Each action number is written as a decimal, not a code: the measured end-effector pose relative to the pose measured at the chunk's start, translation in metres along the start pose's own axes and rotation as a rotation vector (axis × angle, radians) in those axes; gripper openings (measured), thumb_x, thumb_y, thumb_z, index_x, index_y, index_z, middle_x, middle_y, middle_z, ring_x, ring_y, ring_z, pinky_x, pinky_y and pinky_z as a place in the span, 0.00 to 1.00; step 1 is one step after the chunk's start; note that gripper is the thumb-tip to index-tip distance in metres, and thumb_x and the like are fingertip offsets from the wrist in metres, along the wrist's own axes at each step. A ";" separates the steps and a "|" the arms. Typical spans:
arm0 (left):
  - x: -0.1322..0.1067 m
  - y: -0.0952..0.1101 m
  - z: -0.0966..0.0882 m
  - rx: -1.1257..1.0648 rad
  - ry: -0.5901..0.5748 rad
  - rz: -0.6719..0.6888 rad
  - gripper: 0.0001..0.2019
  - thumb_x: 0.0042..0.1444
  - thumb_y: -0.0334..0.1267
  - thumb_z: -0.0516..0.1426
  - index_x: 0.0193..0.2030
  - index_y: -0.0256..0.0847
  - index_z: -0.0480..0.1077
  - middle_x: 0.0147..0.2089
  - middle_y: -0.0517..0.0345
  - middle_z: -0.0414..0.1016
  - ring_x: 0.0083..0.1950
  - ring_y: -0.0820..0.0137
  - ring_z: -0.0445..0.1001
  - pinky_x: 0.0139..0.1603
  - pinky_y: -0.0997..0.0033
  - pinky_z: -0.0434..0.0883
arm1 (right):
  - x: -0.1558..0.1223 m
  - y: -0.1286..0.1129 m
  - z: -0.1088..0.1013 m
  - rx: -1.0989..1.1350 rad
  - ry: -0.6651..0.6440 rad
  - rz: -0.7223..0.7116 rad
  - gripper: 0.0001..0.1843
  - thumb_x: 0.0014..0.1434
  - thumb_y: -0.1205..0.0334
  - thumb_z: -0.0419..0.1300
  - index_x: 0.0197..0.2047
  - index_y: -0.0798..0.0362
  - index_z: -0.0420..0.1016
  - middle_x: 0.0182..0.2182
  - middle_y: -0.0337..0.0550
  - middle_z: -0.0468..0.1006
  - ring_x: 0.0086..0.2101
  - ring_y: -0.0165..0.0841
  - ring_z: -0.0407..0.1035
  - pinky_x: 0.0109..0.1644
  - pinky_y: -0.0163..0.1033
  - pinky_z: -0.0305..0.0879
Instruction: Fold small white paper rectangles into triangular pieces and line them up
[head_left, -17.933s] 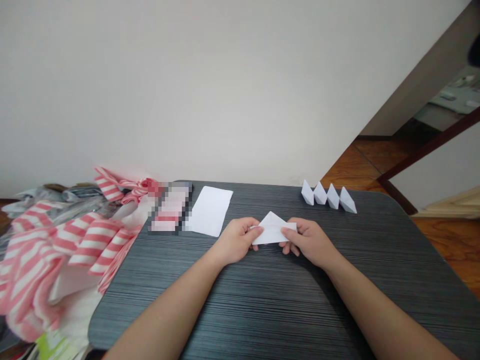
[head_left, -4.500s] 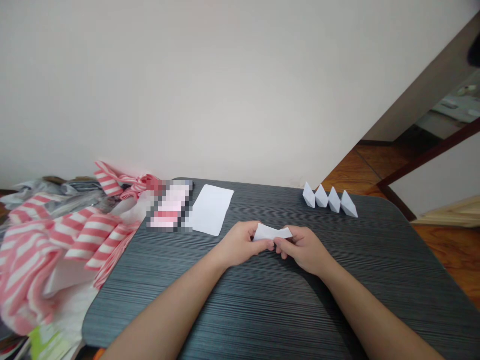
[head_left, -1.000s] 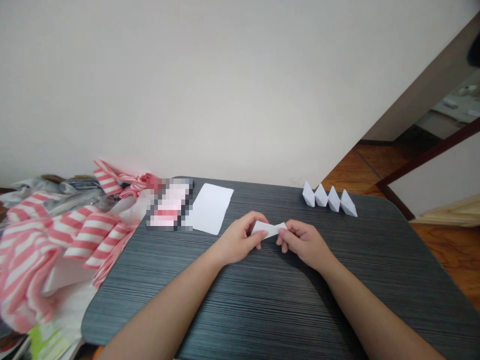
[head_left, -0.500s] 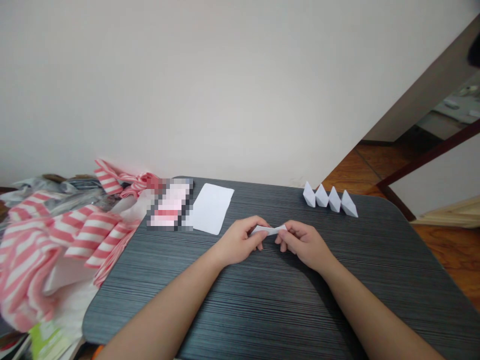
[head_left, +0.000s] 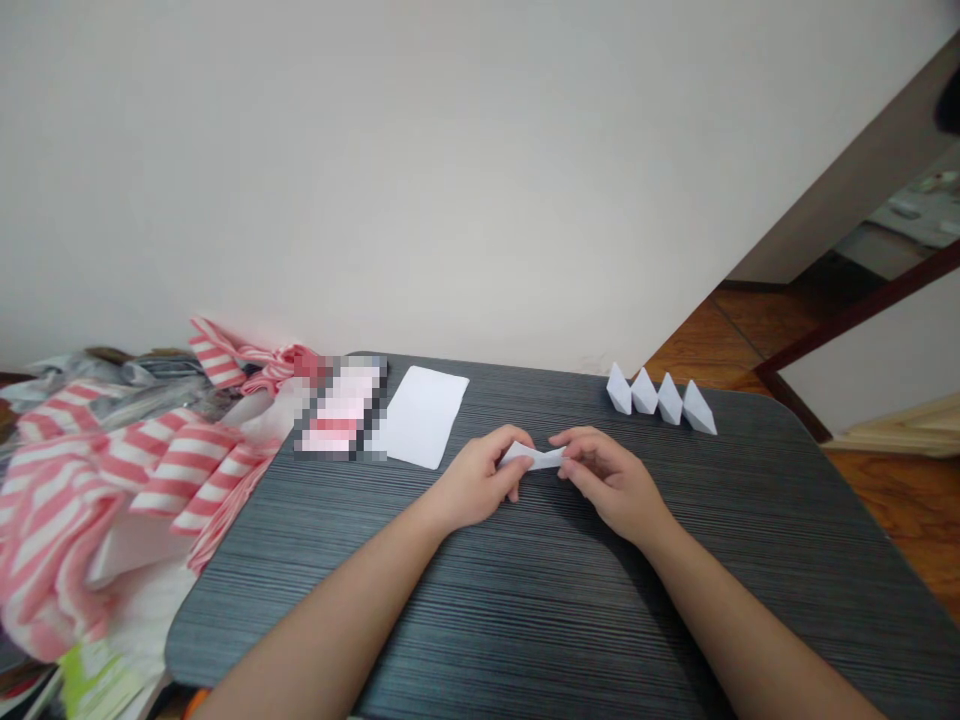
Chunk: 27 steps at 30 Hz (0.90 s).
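A small folded piece of white paper [head_left: 546,459] is held above the middle of the table, dipped at its centre with both ends raised. My left hand [head_left: 486,477] pinches its left end between thumb and fingers. At the paper's right end is my right hand [head_left: 611,482], its thumb and fingertips curled around the tip in a looser hold. Several folded white paper shapes with pointed tops, like small boats [head_left: 670,399], stand in a row at the back right. To the left of my hands lies a stack of white paper or a single sheet [head_left: 426,415].
The dark wood-grain table [head_left: 480,610] has rounded corners and meets a pale wall [head_left: 450,180] at the back. A pixelated phone-like object [head_left: 343,405] lies beside the white paper. Red-and-white striped cloth [head_left: 187,465] is heaped at the table's left edge.
My right fingers have loosened and lifted a little, with the index finger now over the paper's right tip. My left hand keeps its pinch almost in place.
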<state>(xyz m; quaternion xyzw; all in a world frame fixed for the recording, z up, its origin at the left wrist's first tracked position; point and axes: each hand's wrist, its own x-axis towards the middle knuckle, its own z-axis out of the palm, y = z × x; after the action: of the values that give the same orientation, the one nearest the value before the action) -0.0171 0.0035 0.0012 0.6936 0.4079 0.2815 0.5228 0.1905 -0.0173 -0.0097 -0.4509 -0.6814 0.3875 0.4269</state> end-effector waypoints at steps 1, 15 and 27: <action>0.000 -0.001 0.000 -0.001 -0.002 0.000 0.10 0.61 0.41 0.49 0.45 0.41 0.64 0.20 0.65 0.68 0.22 0.76 0.66 0.25 0.78 0.61 | 0.000 0.000 0.000 -0.018 -0.008 0.002 0.03 0.59 0.65 0.57 0.34 0.51 0.71 0.45 0.46 0.71 0.39 0.35 0.68 0.38 0.39 0.66; 0.002 0.005 -0.002 0.141 -0.039 0.148 0.11 0.55 0.41 0.56 0.40 0.37 0.72 0.35 0.56 0.74 0.34 0.72 0.70 0.33 0.76 0.64 | 0.001 0.000 -0.001 -0.165 -0.023 -0.010 0.05 0.60 0.64 0.56 0.34 0.52 0.72 0.35 0.43 0.72 0.32 0.32 0.68 0.34 0.37 0.64; 0.000 0.001 -0.001 0.086 -0.051 -0.009 0.13 0.58 0.45 0.51 0.36 0.38 0.71 0.23 0.62 0.71 0.23 0.76 0.67 0.25 0.78 0.61 | -0.002 0.004 0.002 -0.031 0.009 0.107 0.05 0.60 0.61 0.56 0.40 0.50 0.67 0.26 0.38 0.72 0.27 0.31 0.69 0.31 0.36 0.65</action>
<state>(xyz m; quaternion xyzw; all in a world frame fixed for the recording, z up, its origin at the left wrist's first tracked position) -0.0181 0.0036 0.0026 0.7205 0.4093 0.2433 0.5040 0.1898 -0.0184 -0.0143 -0.4952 -0.6602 0.3970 0.4016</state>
